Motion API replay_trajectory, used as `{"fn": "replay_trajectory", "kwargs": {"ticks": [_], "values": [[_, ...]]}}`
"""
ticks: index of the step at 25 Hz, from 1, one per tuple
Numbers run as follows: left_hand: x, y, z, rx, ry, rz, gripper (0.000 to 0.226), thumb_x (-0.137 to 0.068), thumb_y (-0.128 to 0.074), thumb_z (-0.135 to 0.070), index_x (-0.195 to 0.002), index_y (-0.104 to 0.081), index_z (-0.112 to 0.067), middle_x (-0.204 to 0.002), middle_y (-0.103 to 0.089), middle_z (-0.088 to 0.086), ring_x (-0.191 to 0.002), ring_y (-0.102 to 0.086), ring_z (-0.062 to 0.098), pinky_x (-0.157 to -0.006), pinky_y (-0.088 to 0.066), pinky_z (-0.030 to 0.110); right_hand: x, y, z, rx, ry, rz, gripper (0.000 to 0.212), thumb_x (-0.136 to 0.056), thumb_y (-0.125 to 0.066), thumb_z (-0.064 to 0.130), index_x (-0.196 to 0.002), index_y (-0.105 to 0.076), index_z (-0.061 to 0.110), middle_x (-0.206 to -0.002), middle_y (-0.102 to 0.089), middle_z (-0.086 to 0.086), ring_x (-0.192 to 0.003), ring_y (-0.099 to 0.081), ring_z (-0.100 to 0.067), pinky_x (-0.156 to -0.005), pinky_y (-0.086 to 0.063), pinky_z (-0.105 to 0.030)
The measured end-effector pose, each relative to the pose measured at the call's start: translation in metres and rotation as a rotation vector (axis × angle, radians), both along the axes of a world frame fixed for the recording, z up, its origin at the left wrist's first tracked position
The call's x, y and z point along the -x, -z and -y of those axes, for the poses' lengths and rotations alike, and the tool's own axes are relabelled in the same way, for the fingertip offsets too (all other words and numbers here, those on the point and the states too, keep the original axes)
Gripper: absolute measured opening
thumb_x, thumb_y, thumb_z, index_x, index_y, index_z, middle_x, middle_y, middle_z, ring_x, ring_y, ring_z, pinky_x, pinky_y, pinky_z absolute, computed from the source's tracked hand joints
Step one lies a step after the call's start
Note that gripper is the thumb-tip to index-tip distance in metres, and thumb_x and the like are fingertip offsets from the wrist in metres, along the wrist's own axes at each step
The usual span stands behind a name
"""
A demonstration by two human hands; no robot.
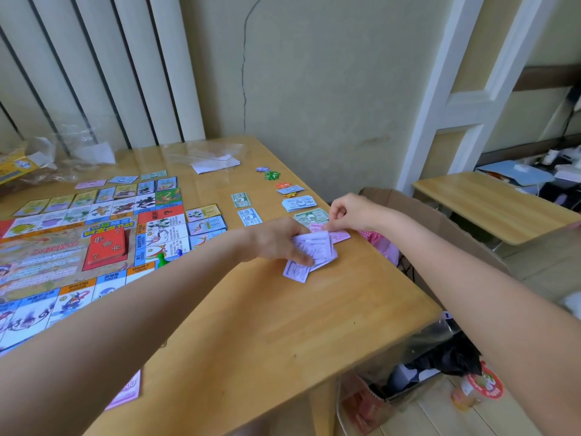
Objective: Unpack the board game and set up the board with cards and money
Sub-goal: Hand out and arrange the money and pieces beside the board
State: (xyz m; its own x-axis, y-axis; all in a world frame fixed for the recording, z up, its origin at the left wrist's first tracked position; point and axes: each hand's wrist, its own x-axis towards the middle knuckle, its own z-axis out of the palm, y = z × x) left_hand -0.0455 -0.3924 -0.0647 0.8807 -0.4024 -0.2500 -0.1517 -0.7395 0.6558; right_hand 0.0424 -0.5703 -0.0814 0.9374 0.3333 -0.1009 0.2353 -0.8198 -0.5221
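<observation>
The game board (63,247) lies open on the left of the wooden table (267,325), with a red card deck (107,245) in its middle and property cards (204,223) along its right edge. My left hand (279,240) holds a fanned bundle of purple play money (311,256) just above the table near its right edge. My right hand (342,212) pinches a pink note (338,236) at the top of that bundle. Green notes (309,217) and blue notes (298,203) lie in piles just beyond the hands.
Two single notes (245,209) lie between board and piles. Small coloured tokens (272,176) and clear plastic wrapping (204,155) lie at the far side. The yellow game box (15,168) is far left. A cardboard box (440,221) stands beside the table's right edge.
</observation>
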Motion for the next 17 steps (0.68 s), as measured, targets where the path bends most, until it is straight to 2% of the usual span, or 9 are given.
{"fn": "replay_trajectory", "kwargs": {"ticks": [4, 7, 9, 12, 15, 17], "values": [[0.000, -0.006, 0.003, -0.095, 0.030, -0.024, 0.017, -0.082, -0.069, -0.014, -0.097, -0.060, -0.017, -0.092, -0.060, -0.001, -0.088, -0.054, 0.014, -0.069, -0.041, 0.014, 0.001, -0.009, 0.000, 0.020, -0.052, -0.098, 0.021, -0.073, -0.078, 0.028, -0.071, -0.060, 0.018, -0.065, -0.054, 0.005, -0.063, -0.046, -0.012, -0.064, -0.037, -0.029], [0.000, -0.007, 0.002, -0.072, 0.000, -0.024, 0.016, -0.082, -0.069, -0.014, -0.095, -0.060, -0.016, -0.092, -0.060, 0.000, -0.088, -0.055, 0.015, -0.070, -0.043, 0.017, 0.004, -0.013, 0.001, 0.048, -0.094, -0.143, 0.017, -0.074, -0.077, 0.022, -0.075, -0.062, 0.015, -0.071, -0.059, 0.000, -0.068, -0.049, -0.017, -0.063, -0.038, -0.030], [-0.002, -0.006, -0.007, -0.002, -0.066, -0.051, 0.015, -0.082, -0.069, -0.013, -0.095, -0.062, -0.010, -0.094, -0.064, 0.006, -0.088, -0.059, 0.019, -0.075, -0.047, 0.022, 0.004, -0.014, 0.003, 0.053, -0.113, -0.152, 0.017, -0.073, -0.078, 0.020, -0.075, -0.062, 0.014, -0.072, -0.060, -0.003, -0.070, -0.049, -0.020, -0.064, -0.038, -0.032], [-0.005, -0.007, -0.024, 0.161, -0.193, -0.114, 0.007, -0.082, -0.068, -0.007, -0.086, -0.061, -0.009, -0.087, -0.063, 0.009, -0.078, -0.058, 0.019, -0.071, -0.047, 0.022, 0.003, -0.019, 0.002, 0.046, -0.111, -0.140, 0.018, -0.073, -0.078, 0.020, -0.072, -0.061, 0.013, -0.069, -0.058, -0.003, -0.067, -0.047, -0.020, -0.062, -0.037, -0.032], [-0.010, -0.007, -0.031, 0.402, -0.383, -0.150, 0.011, -0.082, -0.067, -0.004, -0.087, -0.059, -0.011, -0.095, -0.063, 0.009, -0.089, -0.060, 0.020, -0.086, -0.050, 0.030, 0.002, -0.032, -0.006, -0.097, -0.058, -0.006, 0.020, -0.078, -0.074, 0.024, -0.071, -0.060, 0.012, -0.064, -0.053, 0.001, -0.062, -0.045, -0.014, -0.060, -0.040, -0.027], [-0.013, -0.007, -0.036, 0.526, -0.459, -0.183, 0.016, -0.083, -0.066, -0.005, -0.097, -0.060, -0.007, -0.102, -0.064, 0.012, -0.091, -0.061, 0.021, -0.089, -0.049, 0.032, 0.007, -0.041, -0.021, -0.237, -0.063, 0.024, 0.020, -0.085, -0.067, 0.025, -0.078, -0.059, 0.007, -0.064, -0.051, -0.001, -0.058, -0.046, -0.013, -0.053, -0.042, -0.021]]}}
